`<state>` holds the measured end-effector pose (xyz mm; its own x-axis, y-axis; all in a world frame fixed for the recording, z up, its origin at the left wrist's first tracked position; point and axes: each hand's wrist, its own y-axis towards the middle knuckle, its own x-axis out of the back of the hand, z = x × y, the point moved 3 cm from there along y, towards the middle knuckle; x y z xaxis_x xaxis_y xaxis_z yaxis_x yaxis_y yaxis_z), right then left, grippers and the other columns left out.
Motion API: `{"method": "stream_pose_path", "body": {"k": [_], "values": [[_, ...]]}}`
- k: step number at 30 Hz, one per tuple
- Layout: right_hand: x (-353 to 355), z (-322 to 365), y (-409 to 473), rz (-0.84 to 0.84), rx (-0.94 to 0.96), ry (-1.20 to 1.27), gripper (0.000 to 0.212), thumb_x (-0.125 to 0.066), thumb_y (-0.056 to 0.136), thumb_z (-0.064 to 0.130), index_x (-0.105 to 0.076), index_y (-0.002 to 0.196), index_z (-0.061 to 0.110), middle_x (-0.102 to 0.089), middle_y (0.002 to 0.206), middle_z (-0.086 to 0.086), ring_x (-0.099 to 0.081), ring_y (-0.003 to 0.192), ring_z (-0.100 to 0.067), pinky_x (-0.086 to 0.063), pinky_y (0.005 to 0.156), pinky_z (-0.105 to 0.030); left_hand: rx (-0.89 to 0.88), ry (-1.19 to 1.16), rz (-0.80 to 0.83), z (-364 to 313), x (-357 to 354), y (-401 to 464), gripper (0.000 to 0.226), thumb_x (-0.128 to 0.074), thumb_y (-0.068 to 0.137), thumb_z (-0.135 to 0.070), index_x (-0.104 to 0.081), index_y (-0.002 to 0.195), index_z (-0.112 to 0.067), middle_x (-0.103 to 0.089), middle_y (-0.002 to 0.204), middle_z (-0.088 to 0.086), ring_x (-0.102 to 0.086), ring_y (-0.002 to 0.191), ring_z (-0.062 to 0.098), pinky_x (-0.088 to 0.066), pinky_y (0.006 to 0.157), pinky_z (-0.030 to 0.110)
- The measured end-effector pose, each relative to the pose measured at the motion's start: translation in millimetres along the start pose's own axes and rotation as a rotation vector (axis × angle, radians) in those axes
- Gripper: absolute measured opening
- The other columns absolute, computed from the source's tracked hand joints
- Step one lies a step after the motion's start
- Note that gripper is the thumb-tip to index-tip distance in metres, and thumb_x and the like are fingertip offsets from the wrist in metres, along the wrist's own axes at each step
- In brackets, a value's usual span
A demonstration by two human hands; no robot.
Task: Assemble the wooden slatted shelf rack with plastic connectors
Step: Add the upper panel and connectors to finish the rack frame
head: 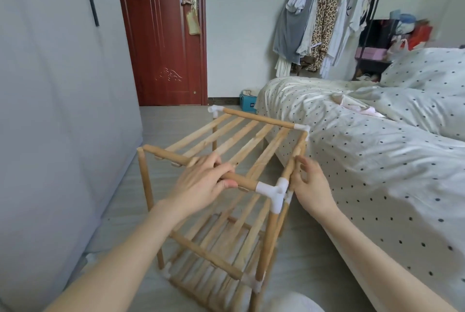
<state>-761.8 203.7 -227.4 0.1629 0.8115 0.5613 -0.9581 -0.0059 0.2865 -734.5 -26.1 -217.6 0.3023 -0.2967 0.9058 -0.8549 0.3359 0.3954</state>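
Head view: a wooden rack (pixel 221 186) stands on the floor (pixel 309 256), directly under both hands. The left hand (pixel 203 186) grips the near top rail (pixel 241 180) beside a white connector (pixel 273 189). The right hand (pixel 312 186), fingers loosely curled, touches the side rail (pixel 293 160) just past that connector. A dotted bed (pixel 377 148) lies right of the right hand.

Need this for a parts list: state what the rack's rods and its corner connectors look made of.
Rods: apparently wood, light tan, bare matte finish with faint grain streaks along the slats. Corner connectors: seemingly white plastic, smooth moulded three-way sockets with a slight sheen. The left hand grips the near top rod; the right hand touches the side rod.
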Motion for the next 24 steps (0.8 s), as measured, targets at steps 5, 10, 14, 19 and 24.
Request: {"method": "stream_pose_path", "body": {"k": [5, 10, 14, 19, 24], "values": [[-17.4, -17.1, -51.4, 0.067, -0.138, 0.583, 0.037, -0.035, 0.101, 0.032, -0.063, 0.096, 0.008, -0.069, 0.083, -0.007, -0.066, 0.08, -0.015, -0.05, 0.068, -0.017, 0.008, 0.008, -0.087, -19.4, -11.7, 9.4, 0.038, -0.037, 0.086, -0.056, -0.061, 0.1, -0.03, -0.041, 0.092, -0.008, -0.043, 0.084, 0.013, -0.027, 0.082, 0.029], [-24.6, -41.2, -59.9, -0.091, -0.026, 0.355, 0.013, -0.063, 0.087, 0.023, -0.057, 0.098, 0.019, -0.065, 0.085, 0.002, -0.063, 0.083, -0.011, -0.05, 0.078, -0.024, 0.047, 0.03, -0.171, -35.4, -22.2, 20.0, 0.032, -0.045, 0.09, -0.05, -0.062, 0.101, -0.026, -0.042, 0.089, -0.004, -0.043, 0.083, 0.015, -0.023, 0.078, 0.029], [-24.2, -51.8, -51.1, -0.235, -0.064, 0.412, 0.006, -0.065, 0.086, 0.017, -0.061, 0.087, 0.021, -0.071, 0.078, 0.002, -0.066, 0.079, -0.008, -0.051, 0.075, -0.024, 0.067, 0.021, -0.177, -38.6, -28.3, 25.3, 0.031, -0.045, 0.091, -0.048, -0.062, 0.101, -0.025, -0.041, 0.089, -0.004, -0.044, 0.086, 0.016, -0.019, 0.077, 0.028], [-17.9, -62.4, -40.5, -0.033, 0.032, 0.533, 0.005, -0.063, 0.086, 0.012, -0.064, 0.089, 0.016, -0.074, 0.078, 0.002, -0.07, 0.079, -0.008, -0.049, 0.071, -0.011, 0.058, -0.009, -0.18, -34.9, -28.7, 24.4, 0.028, -0.047, 0.091, -0.046, -0.063, 0.101, -0.025, -0.042, 0.089, -0.004, -0.041, 0.084, 0.013, -0.017, 0.077, 0.028], [-21.6, -66.9, -36.6, 0.093, 0.052, 0.558, 0.012, -0.052, 0.094, 0.015, -0.057, 0.084, 0.009, -0.066, 0.07, -0.001, -0.062, 0.07, -0.012, -0.046, 0.07, -0.015, 0.059, 0.032, -0.191, -39.7, -29.5, 24.9, 0.031, -0.045, 0.091, -0.046, -0.064, 0.102, -0.024, -0.043, 0.09, -0.003, -0.046, 0.087, 0.016, -0.018, 0.077, 0.029]]}}
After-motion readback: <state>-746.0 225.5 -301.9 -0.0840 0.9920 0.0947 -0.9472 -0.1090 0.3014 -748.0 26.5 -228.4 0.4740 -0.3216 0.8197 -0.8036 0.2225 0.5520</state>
